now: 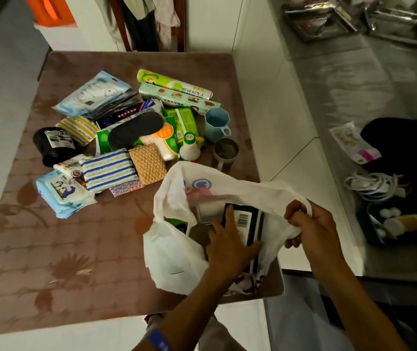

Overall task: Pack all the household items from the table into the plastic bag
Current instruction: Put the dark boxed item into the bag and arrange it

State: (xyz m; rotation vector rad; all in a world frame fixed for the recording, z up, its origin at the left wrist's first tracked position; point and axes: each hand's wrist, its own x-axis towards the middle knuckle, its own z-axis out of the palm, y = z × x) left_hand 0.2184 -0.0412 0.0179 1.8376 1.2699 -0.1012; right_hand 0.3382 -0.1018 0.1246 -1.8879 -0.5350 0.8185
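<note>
A white plastic bag (174,252) stands open at the table's near right corner. My right hand (311,224) grips the bag's right handle and holds the mouth up. My left hand (230,241) reaches inside the bag, its fingers curled round a dark flat package with a barcode label (246,224). Other items lie in the bag beneath it, mostly hidden. Several household items are heaped on the brown table (75,262): a blue cup (216,124), a grey cup (225,150), a striped sponge (108,171), a wipes pack (61,192), a black roll (53,145), wrap boxes (177,93).
A chair with hanging clothes (149,21) stands behind the table. To the right, a grey counter holds a black tray with cotton pads (392,224), white cables (374,184) and a small packet (354,143). The table's near left part is bare.
</note>
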